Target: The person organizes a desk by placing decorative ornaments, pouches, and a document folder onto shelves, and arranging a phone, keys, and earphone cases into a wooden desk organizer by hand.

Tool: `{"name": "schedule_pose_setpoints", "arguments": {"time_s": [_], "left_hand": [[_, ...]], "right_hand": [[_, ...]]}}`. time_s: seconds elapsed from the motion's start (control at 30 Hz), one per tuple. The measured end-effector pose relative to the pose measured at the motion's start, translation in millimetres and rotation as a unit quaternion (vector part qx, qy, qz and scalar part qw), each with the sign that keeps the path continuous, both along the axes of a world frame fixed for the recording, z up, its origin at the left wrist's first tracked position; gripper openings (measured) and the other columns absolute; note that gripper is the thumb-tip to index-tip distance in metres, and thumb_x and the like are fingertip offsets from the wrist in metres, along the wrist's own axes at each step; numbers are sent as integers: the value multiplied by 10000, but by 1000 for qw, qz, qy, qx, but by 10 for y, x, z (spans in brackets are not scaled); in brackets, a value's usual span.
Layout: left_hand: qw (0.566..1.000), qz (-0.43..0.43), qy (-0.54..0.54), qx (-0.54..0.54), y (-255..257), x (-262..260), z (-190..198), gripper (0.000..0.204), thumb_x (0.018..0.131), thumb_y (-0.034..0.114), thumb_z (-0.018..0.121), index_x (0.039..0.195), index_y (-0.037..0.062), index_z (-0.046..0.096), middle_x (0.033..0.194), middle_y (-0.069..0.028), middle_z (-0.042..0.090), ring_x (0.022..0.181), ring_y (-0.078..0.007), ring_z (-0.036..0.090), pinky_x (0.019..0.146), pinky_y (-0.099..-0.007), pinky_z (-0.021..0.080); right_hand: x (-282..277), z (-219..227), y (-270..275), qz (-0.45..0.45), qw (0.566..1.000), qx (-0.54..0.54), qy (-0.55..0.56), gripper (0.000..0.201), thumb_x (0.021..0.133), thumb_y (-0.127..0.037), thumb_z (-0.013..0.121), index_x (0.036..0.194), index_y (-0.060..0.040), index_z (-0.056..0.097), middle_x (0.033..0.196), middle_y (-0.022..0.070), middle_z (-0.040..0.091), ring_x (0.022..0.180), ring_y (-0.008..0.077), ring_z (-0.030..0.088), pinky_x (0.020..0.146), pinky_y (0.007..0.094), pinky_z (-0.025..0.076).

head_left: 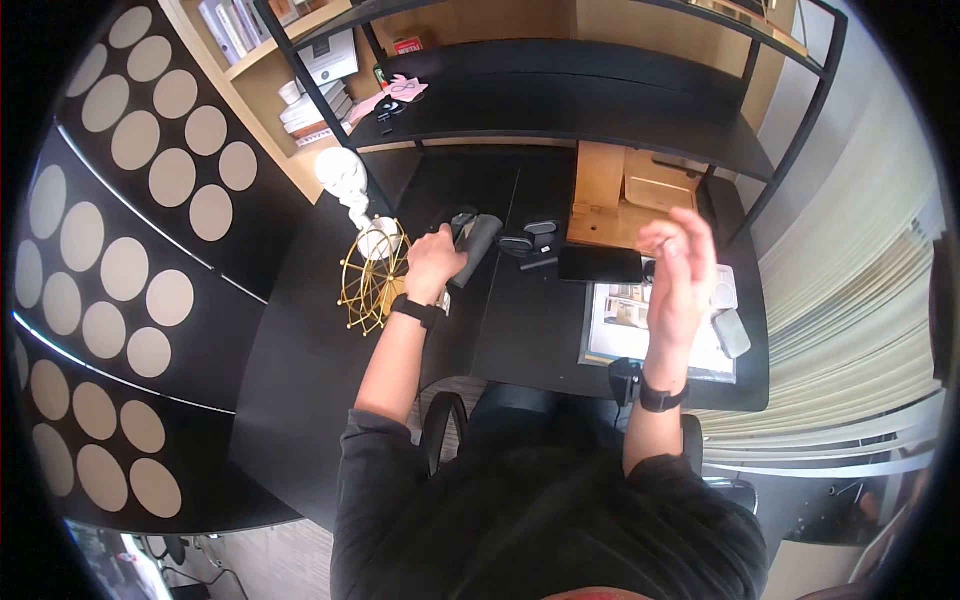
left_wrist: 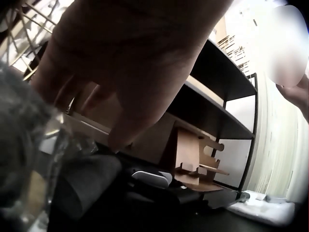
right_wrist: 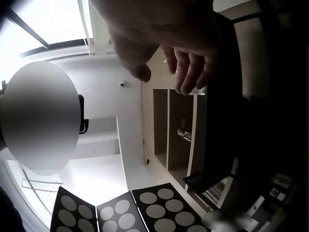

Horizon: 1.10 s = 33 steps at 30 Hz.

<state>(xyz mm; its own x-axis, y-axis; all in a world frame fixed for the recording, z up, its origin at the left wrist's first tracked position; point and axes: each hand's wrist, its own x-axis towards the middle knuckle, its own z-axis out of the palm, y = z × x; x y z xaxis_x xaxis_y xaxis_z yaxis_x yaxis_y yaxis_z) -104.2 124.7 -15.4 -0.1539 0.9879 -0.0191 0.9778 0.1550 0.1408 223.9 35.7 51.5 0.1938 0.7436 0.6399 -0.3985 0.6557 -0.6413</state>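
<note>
In the head view the left hand (head_left: 435, 264) is over the desk between a gold wire wheel (head_left: 374, 277) and a dark grey cylindrical case (head_left: 478, 247). Its fingers point away from the body; the left wrist view shows them extended downward (left_wrist: 120, 63), the dark case (left_wrist: 89, 181) below. Whether they touch anything cannot be told. The right hand (head_left: 682, 272) is raised above the papers (head_left: 612, 335) at the right, holding nothing, its fingers loosely bent; the right wrist view shows that hand (right_wrist: 164, 38) with thumb and fingers apart.
A black phone (head_left: 600, 265) lies beside a black charging stand (head_left: 530, 243). Behind are a wooden organizer (head_left: 598, 190) and a black shelf (head_left: 600, 110). A white figurine (head_left: 342, 175) stands behind the wheel. A grey case (head_left: 731, 333) and a white square item (head_left: 723, 287) are at the right.
</note>
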Motion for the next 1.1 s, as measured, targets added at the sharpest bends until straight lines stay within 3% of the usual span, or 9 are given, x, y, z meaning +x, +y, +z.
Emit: {"name": "schedule_pose_setpoints", "arguments": {"time_s": [0.4,0.57,0.67,0.77,0.83,0.87,0.93,1.07,1.1], "left_hand": [[995,47,-86,26,-58,-52,-139,486,875,398,738,1106,-26,686,1110,-265,708,1108,-418,663,948,-482,518],[975,-27,-137,172,-228,150,84,409,904,331,718,1111,-12,635,998,-294,703,985,-470,675,835,-527,532],[912,-104,-189,348,-325,374,548,365,909,252,737,1133,-7,611,811,-233,700,787,-418,709,673,-470,536],[862,-110,-246,430,-545,707,1509,377,940,266,704,1175,-3,583,855,-237,687,788,-403,695,706,-455,529],[764,-192,-258,559,-327,704,1932,435,951,277,701,1237,-17,554,878,-199,699,813,-327,703,723,-402,527],[731,-209,-261,594,-319,783,2240,318,981,188,694,1193,-7,559,885,-58,661,773,-90,602,669,-255,480],[590,-279,-314,690,39,880,2711,296,994,162,676,1175,-25,535,923,-60,664,753,-82,602,665,-236,483],[480,-298,-324,759,628,1079,3538,333,1027,198,613,1291,29,500,1023,-84,601,872,-175,567,789,-333,476],[537,-252,-345,728,669,1104,3634,329,1023,213,616,1272,27,508,1021,-94,605,879,-184,574,797,-343,480]], "right_hand": [[248,-497,-86,-38,995,-93,-21,267,994,-54,606,1255,-8,573,917,72,698,865,134,657,827,279,525],[281,-468,-103,-55,994,-90,-35,232,999,-46,597,1228,-9,590,903,66,698,863,124,660,828,277,527],[279,-495,-107,-61,994,-87,-40,217,1004,-48,590,1218,-10,596,899,63,701,862,122,663,825,275,528],[271,-531,-106,-59,992,-108,-32,207,1004,-60,595,1205,-10,601,892,57,706,848,122,669,823,272,527],[275,-526,-125,-57,991,-111,-41,207,1002,-61,599,1202,-10,602,890,57,708,849,122,671,824,272,527],[274,-524,-136,-52,991,-115,-45,207,999,-61,603,1200,-10,604,888,57,710,850,121,673,825,272,528],[274,-507,-165,-49,989,-128,-47,195,998,-61,607,1186,-11,612,885,56,713,858,117,674,830,269,525],[304,-497,-179,-44,987,-138,-64,165,994,-65,620,1149,-10,635,887,54,719,851,113,674,821,262,526],[313,-491,-192,-46,986,-145,-67,156,992,-65,627,1137,-8,642,888,53,720,848,112,674,816,260,526]]}}
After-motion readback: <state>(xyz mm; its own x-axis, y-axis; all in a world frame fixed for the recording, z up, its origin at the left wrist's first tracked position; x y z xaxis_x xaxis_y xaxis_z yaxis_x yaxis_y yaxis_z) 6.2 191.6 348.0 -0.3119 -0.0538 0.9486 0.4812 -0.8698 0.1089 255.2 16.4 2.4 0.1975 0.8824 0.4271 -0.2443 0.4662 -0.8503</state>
